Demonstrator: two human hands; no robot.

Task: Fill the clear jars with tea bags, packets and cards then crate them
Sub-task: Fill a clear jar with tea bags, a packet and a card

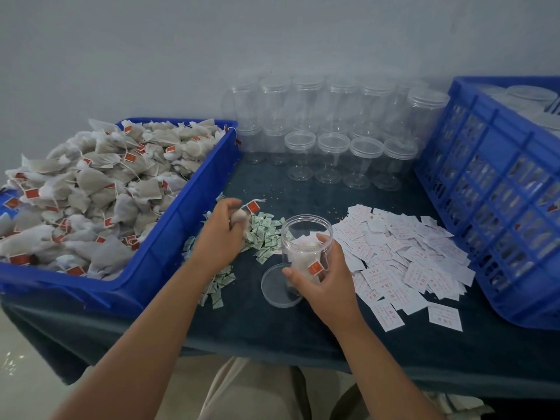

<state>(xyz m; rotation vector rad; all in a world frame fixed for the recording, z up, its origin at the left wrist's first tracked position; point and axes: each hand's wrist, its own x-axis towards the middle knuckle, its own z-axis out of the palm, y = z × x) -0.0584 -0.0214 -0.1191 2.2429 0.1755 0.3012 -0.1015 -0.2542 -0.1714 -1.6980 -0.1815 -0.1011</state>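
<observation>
My right hand point(322, 278) grips an open clear jar point(306, 237) that stands on the dark table, with a tea bag or two and a red tag inside. The jar's clear lid point(277, 287) lies flat just left of it. My left hand point(222, 230) holds a white tea bag point(241, 218) with a red tag, above the pile of small green packets point(263, 234). A heap of tea bags fills the blue bin point(157, 234) on the left. White cards with red print point(403, 256) are spread to the right of the jar.
Several empty lidded clear jars point(333, 140) stand stacked in rows at the back against the wall. A blue slatted crate point(500, 189) with filled jars sits at the right edge. The table's front edge runs close to my lap.
</observation>
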